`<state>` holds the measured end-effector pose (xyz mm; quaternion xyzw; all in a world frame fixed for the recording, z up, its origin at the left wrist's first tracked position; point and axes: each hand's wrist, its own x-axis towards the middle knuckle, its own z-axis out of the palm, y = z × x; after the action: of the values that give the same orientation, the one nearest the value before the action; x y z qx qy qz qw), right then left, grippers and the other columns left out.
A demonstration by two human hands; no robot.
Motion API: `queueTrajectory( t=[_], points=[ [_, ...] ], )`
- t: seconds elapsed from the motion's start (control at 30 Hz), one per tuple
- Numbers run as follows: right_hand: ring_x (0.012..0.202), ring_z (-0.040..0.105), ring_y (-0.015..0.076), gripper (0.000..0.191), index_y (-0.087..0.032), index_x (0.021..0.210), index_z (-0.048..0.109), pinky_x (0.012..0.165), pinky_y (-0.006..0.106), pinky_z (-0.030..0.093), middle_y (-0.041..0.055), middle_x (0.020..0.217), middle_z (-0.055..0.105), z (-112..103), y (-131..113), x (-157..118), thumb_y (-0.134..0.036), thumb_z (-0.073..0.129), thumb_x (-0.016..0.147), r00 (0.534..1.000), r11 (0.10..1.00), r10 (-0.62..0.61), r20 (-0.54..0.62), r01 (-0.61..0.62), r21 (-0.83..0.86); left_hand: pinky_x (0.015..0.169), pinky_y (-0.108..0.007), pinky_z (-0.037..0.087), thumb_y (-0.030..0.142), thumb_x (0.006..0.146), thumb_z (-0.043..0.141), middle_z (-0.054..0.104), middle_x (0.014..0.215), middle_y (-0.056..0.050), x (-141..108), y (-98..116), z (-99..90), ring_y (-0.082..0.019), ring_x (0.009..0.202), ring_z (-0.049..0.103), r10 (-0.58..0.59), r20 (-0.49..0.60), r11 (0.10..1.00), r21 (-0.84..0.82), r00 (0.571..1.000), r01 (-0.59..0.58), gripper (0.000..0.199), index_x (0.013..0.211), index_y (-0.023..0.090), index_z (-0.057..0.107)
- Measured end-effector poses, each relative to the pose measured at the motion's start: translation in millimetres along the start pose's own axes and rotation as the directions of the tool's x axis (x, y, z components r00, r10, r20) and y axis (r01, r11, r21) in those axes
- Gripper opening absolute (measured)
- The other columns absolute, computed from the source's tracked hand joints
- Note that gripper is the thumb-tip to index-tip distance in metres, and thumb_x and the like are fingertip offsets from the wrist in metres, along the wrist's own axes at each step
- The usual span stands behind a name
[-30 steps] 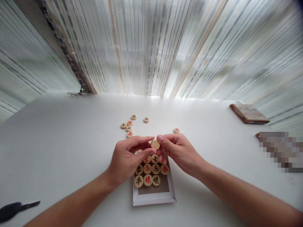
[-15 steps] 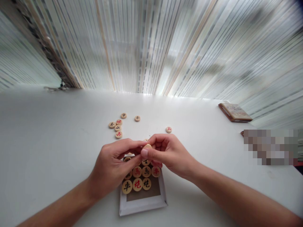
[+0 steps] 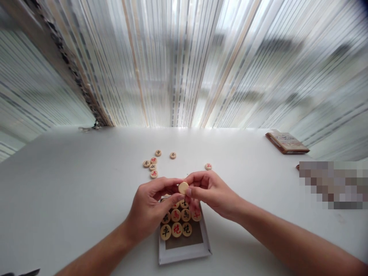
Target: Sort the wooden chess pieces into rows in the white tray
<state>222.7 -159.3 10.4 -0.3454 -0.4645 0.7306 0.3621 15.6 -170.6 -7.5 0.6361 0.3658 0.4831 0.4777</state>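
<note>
A round wooden Chinese chess piece (image 3: pixel 183 188), its blank side facing me, is held up between my hands. My right hand (image 3: pixel 211 193) pinches it with thumb and forefinger. From the other side, my left hand (image 3: pixel 156 201) has its index finger and thumb at the piece's edge. Below them is a shallow white box (image 3: pixel 184 257) holding rows of chess pieces with red or black characters. Its front row ends in a black piece (image 3: pixel 186 229), with bare brown base beside it. My hands partly cover the rear rows.
Several loose chess pieces (image 3: pixel 153 174) lie beyond my left hand on the white table (image 3: pixel 86 191), with a single red-marked piece (image 3: pixel 208 166) farther right. A brown-edged flat box (image 3: pixel 287 143) rests at the back right, near a blurred-out patch. Striped string curtains (image 3: pixel 184 69) hang behind.
The held piece has turned so its blank face shows more fully. My view has shifted, so the table, box and hands appear lower and slightly right.
</note>
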Motion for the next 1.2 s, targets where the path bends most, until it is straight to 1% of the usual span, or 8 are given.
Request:
queueTrajectory(
  t=[0.17,0.33,0.4,0.5,0.6,0.83,0.93,1.2],
  points=[
    [0.053,0.071,0.0142,0.032,-0.013,0.092,0.078,0.045,0.02,0.055,0.0014,0.066,0.074,1.7,-2.4,1.5,-0.038,0.091,0.079,1.0,1.0,-0.007,-0.004,0.007,-0.016,0.084,-0.025,0.068,0.023,0.09,0.084,0.084,0.103,-0.007,-0.5,0.0,-0.6,-0.02,0.091,0.081,-0.029,0.016,0.999,-0.026,0.999,0.03,0.026,0.115,0.021,0.083],
    [0.06,0.072,0.0147,0.029,-0.014,0.1,0.082,0.053,0.022,0.058,0.0045,0.073,0.078,4.4,-1.8,-4.5,-0.036,0.09,0.082,0.988,0.976,-0.153,-0.013,0.149,-0.16,0.082,-0.026,0.069,0.027,0.091,0.083,0.085,0.1,-0.007,1.2,0.7,0.4,-0.021,0.09,0.082,-0.071,-0.001,0.99,-0.124,0.998,0.07,0.023,0.113,0.02,0.083],
    [0.067,0.074,0.0158,0.021,-0.016,0.104,0.084,0.061,0.024,0.06,0.0072,0.08,0.081,5.0,-0.5,-8.6,-0.031,0.084,0.088,0.951,0.893,-0.308,-0.018,0.282,-0.352,0.079,-0.027,0.069,0.029,0.09,0.084,0.085,0.097,-0.007,2.2,0.6,0.6,-0.02,0.085,0.083,-0.115,-0.027,0.98,-0.166,0.993,0.109,0.024,0.112,0.019,0.083],
    [0.072,0.075,0.017,0.017,-0.018,0.107,0.086,0.067,0.027,0.06,0.0101,0.087,0.083,5.3,1.8,-12.9,-0.022,0.076,0.093,0.831,0.629,-0.552,0.066,0.467,-0.621,0.08,-0.028,0.069,0.032,0.089,0.086,0.086,0.094,-0.009,3.4,1.1,-0.1,-0.021,0.084,0.083,-0.158,-0.012,0.971,-0.185,0.987,0.153,0.024,0.106,0.017,0.084],
    [0.071,0.075,0.0169,0.019,-0.018,0.11,0.085,0.065,0.026,0.06,0.0109,0.09,0.083,5.7,4.4,-15.0,-0.02,0.073,0.095,0.763,0.479,-0.632,0.136,0.522,-0.706,0.083,-0.029,0.069,0.032,0.085,0.089,0.086,0.097,-0.011,3.8,2.9,-1.0,-0.024,0.09,0.084,-0.187,0.004,0.966,-0.182,0.982,0.184,0.024,0.102,0.015,0.086],
    [0.073,0.078,0.0184,0.019,-0.019,0.113,0.083,0.066,0.027,0.061,0.0107,0.094,0.085,1.4,6.9,-20.2,-0.028,0.075,0.098,0.749,0.34,-0.64,0.17,0.475,-0.812,0.091,-0.036,0.07,0.029,0.08,0.092,0.087,0.098,-0.011,4.4,8.8,-1.3,-0.028,0.095,0.084,-0.232,0.072,0.946,-0.215,0.97,0.242,0.027,0.104,0.017,0.087],
    [0.073,0.079,0.0181,0.02,-0.02,0.115,0.082,0.068,0.027,0.063,0.0097,0.094,0.084,-0.1,5.9,-23.8,-0.026,0.075,0.098,0.775,0.349,-0.606,0.179,0.461,-0.816,0.093,-0.036,0.069,0.029,0.081,0.091,0.087,0.099,-0.011,4.2,9.5,0.0,-0.028,0.097,0.084,-0.226,0.075,0.948,-0.215,0.971,0.237,0.024,0.101,0.017,0.088],
    [0.074,0.078,0.0183,0.019,-0.019,0.114,0.078,0.069,0.028,0.063,0.0087,0.094,0.083,4.3,0.9,-45.5,-0.027,0.074,0.098,0.814,0.295,-0.557,0.165,0.379,-0.877,0.081,-0.032,0.07,0.03,0.081,0.09,0.087,0.092,-0.01,2.5,11.0,3.6,-0.025,0.088,0.084,-0.219,0.105,0.954,-0.186,0.97,0.236,0.019,0.094,0.017,0.088]
  ],
)
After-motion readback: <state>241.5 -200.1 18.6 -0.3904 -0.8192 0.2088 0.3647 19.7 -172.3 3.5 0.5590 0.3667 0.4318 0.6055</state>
